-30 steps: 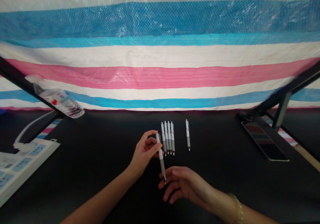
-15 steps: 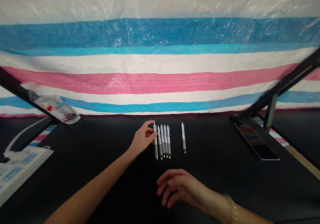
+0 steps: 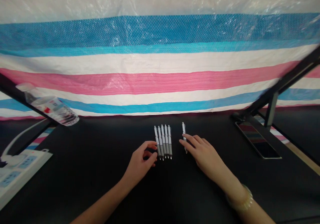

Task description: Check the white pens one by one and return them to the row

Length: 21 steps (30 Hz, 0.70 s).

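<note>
Right of pen row (image 3: 163, 142), lone pen (image 3: 183, 130); right hand (image 3: 203, 152) open, fingertips on it, no grip yet. Left hand (image 3: 140, 160) half-curled, empty, at row's left edge. Likely reach stage; lift needs barrel pinch.

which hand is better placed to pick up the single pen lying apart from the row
Right: the right hand has its fingers at the single pen, while the left hand sits at the far end of the row of five pens.
</note>
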Motion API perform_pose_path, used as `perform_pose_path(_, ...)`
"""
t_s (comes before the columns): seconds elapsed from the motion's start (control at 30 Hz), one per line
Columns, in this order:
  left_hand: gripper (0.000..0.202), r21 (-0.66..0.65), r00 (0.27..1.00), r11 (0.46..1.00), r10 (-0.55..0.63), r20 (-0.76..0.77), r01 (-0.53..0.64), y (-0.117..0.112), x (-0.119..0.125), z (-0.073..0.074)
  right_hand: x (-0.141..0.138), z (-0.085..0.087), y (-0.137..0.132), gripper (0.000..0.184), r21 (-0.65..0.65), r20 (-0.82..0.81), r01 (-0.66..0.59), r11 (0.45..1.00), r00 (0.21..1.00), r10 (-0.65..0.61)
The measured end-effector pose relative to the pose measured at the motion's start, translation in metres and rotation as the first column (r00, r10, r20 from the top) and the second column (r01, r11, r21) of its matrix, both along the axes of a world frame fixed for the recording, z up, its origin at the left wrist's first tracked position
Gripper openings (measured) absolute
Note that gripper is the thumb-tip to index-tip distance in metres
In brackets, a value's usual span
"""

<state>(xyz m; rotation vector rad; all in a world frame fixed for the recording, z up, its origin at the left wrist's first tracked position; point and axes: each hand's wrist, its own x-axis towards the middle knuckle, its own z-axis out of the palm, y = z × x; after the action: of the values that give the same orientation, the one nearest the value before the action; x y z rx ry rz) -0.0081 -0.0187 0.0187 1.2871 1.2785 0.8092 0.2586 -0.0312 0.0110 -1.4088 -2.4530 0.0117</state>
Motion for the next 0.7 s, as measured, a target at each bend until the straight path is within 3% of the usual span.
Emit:
perform_pose_path(0.1,0.024,0.01,0.998,1.0,-0.01,0.056,0.009,-0.017,0.003,0.004,0.003,-0.009,0.006,0.044,0.051,0.186,-0.102,0.993,0.978,0.091)
perform_pose_path(0.23,0.016,0.068,0.992,0.996,0.047,0.116,-0.055,-0.027,0.006,0.007,-0.003,-0.009,0.01,0.022,0.03,0.204,-0.176,0.984,0.965,0.167)
perform_pose_path(0.33,0.013,0.08,0.98,0.988,0.118,0.16,-0.132,-0.031,0.006,0.009,-0.005,-0.003,0.007,0.021,0.087,0.079,-0.187,0.978,0.98,0.181)
perform_pose_path(0.43,0.014,0.037,0.963,0.988,0.136,0.231,-0.149,-0.036,0.004,0.01,-0.003,0.001,-0.001,0.018,0.199,-0.267,-0.054,0.979,0.958,0.107)
perform_pose_path(0.5,0.016,-0.007,0.953,0.994,0.105,0.285,-0.107,-0.038,0.003,0.008,-0.004,0.002,-0.008,0.012,0.2,-0.561,0.158,0.967,0.827,-0.02)
perform_pose_path(0.57,0.022,-0.052,0.948,0.998,0.046,0.314,-0.032,-0.04,0.004,0.005,-0.006,0.003,-0.016,0.012,0.019,-0.792,0.298,0.955,0.588,-0.167)
perform_pose_path(0.6,0.026,-0.072,0.949,0.997,0.011,0.316,0.012,-0.041,0.004,0.003,-0.008,0.004,-0.019,0.014,-0.103,-0.868,0.28,0.954,0.443,-0.224)
perform_pose_path(0.67,0.035,-0.108,0.949,0.988,-0.076,0.306,0.114,-0.042,0.006,0.0,-0.015,0.004,-0.024,0.015,-0.282,-0.941,0.069,0.957,0.173,-0.29)
perform_pose_path(0.7,0.039,-0.118,0.946,0.98,-0.118,0.303,0.16,-0.042,0.007,-0.001,-0.019,0.004,-0.026,0.016,-0.332,-0.942,-0.066,0.941,0.076,-0.327)
